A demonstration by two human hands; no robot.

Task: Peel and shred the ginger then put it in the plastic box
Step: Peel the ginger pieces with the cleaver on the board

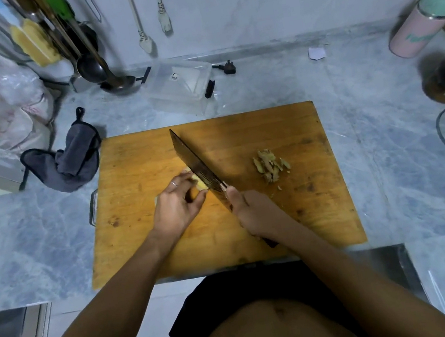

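Pale yellow peeled ginger lies on the orange-brown wooden cutting board, pinned under the curled fingers of the left hand. Right hand grips the dark-bladed cleaver by its handle, blade against the ginger (peelings lie well apart, to the right). Behind the board, the clear plastic box sits on the grey marble bench.

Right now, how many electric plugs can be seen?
3: two white plugs hang on the wall, and one black plug lies on the counter beside the plastic box. Others may be hidden.
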